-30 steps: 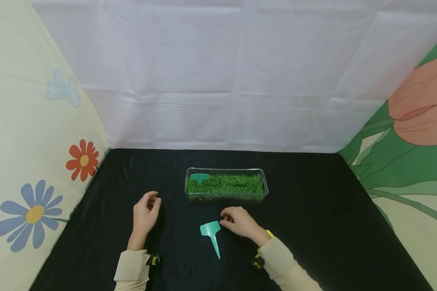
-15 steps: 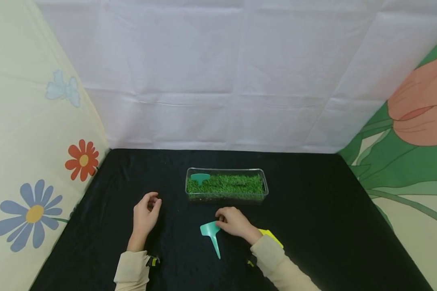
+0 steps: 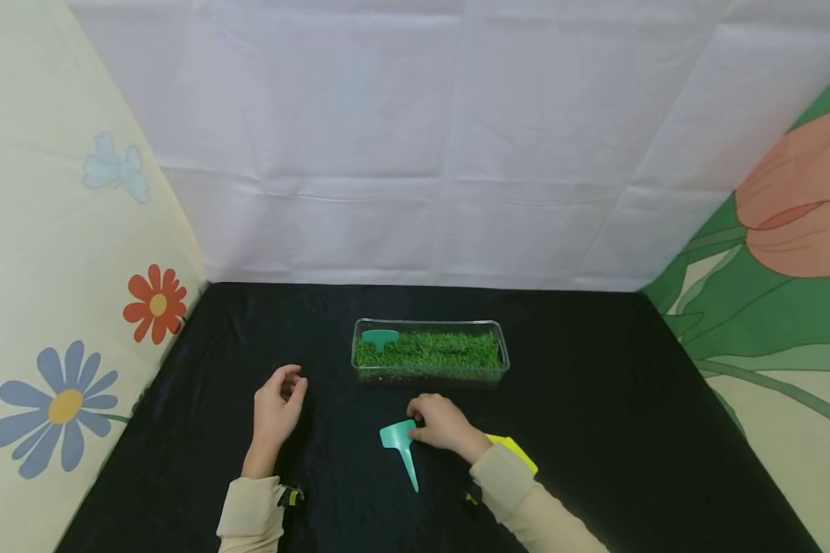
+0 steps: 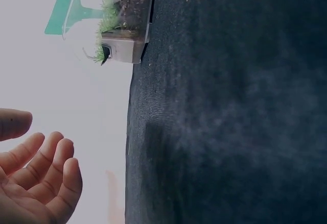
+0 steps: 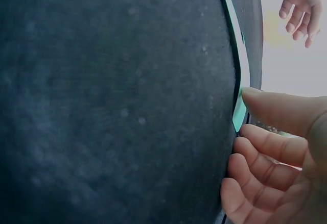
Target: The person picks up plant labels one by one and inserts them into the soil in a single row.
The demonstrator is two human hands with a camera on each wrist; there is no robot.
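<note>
We see the right hand (image 3: 442, 424) lying on the black cloth (image 3: 594, 430) with its fingers bent over the broad end of a loose green plant label (image 3: 402, 444); in the right wrist view the thumb (image 5: 278, 109) sits on the label's edge (image 5: 239, 113) and the fingertips (image 5: 255, 134) curl in just below it, so the hand is pinching the label's head while the label still lies flat on the cloth, its pointed stem aimed back toward the person. The left hand (image 3: 276, 407) rests on its side on the cloth well to the left of the label, its fingers loosely curled and holding nothing; the left wrist view shows the same relaxed fingers (image 4: 48, 175) with a gap between them and the thumb. Just beyond the right hand stands a clear rectangular tray (image 3: 430, 322) filled with grass (image 3: 442, 349), and a second green label (image 3: 379, 337) stands upright in its left end. A yellow piece (image 3: 518, 452) shows just behind the right wrist; we cannot tell what it is. Both arms wear beige sleeves (image 3: 249, 522). The cloth covers the whole work surface, closed in behind by a white creased sheet (image 3: 421, 153), on the left by a cream sheet with printed flowers (image 3: 62, 399), and on the right by a sheet with a large pink and green flower print (image 3: 788, 253).
</note>
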